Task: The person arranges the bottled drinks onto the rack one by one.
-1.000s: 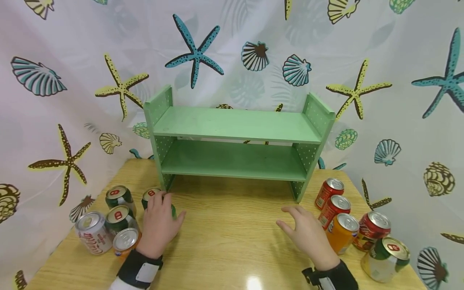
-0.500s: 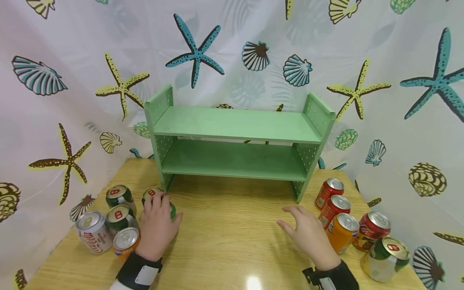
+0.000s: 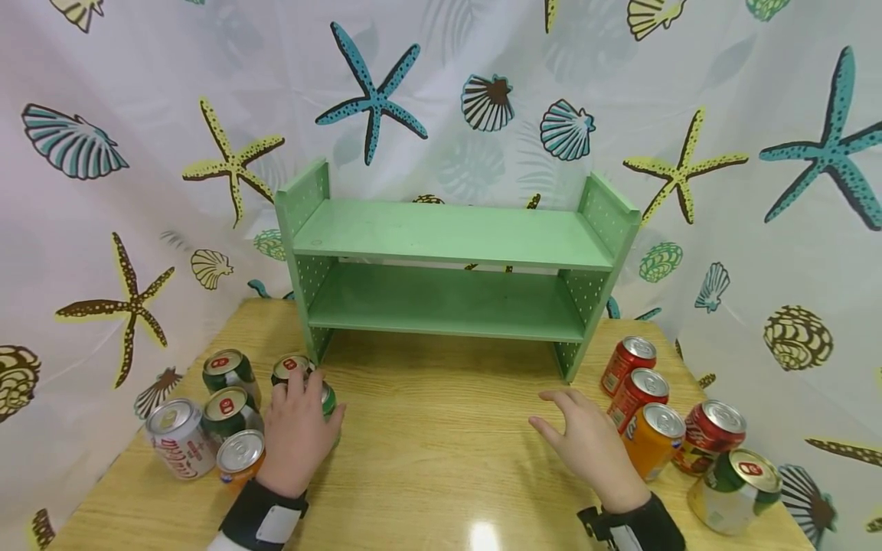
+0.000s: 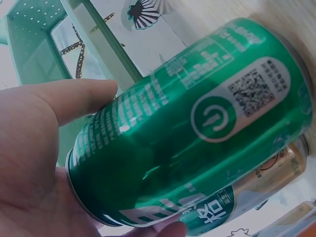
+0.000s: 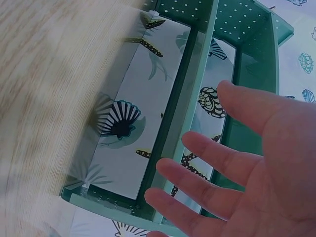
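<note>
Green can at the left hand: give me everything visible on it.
The green can looks like glossy metal, with pale lettering, a QR code and a round power-style symbol on its side. It appears upright at table level, near the shelf's left end. The left hand curls round its upper part, hiding most of it in the head view. Whether its base touches the table is unclear.

Wooden table (image 3: 427, 451) bears cans (image 3: 653, 442) — and a green shelf (image 3: 444, 302).
</note>
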The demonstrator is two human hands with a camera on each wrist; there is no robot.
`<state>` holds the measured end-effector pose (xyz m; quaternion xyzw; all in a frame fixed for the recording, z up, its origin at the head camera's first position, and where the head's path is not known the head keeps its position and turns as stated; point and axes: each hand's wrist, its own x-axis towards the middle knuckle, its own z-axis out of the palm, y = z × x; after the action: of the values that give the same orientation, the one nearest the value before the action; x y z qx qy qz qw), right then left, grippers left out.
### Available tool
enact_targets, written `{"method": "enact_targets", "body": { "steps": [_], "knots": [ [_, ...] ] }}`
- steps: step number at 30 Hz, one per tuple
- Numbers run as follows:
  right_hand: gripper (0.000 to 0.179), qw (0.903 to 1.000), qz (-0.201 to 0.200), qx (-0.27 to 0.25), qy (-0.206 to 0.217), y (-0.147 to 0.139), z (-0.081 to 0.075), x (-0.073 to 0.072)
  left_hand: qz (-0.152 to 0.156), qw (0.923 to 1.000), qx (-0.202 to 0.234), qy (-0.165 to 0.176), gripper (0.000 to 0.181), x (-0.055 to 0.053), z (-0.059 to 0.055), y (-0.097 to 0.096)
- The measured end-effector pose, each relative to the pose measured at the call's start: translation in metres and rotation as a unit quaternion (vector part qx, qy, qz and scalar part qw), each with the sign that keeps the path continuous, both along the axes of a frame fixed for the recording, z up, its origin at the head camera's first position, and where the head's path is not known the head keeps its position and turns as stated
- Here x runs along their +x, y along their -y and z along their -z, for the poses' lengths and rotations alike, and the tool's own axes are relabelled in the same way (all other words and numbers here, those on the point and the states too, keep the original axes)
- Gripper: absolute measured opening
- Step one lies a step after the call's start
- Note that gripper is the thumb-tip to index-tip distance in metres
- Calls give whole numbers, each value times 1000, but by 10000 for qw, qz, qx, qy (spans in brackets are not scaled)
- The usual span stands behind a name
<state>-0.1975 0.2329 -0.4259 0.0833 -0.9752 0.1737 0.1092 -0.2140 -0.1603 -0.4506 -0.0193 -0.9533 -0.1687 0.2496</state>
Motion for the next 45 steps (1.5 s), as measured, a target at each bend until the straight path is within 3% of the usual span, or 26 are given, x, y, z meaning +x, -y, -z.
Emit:
{"method": "enact_targets", "body": {
  "steps": [14,45],
  "knots": [
    [46,10000,46,-5,54,2,0,-2,306,9990,-322,38,67,-2,-1,2],
    [46,9999,54,-54,113,1,2,-2,506,9966,202,615,70,-1,-6,1]
  ]
}}
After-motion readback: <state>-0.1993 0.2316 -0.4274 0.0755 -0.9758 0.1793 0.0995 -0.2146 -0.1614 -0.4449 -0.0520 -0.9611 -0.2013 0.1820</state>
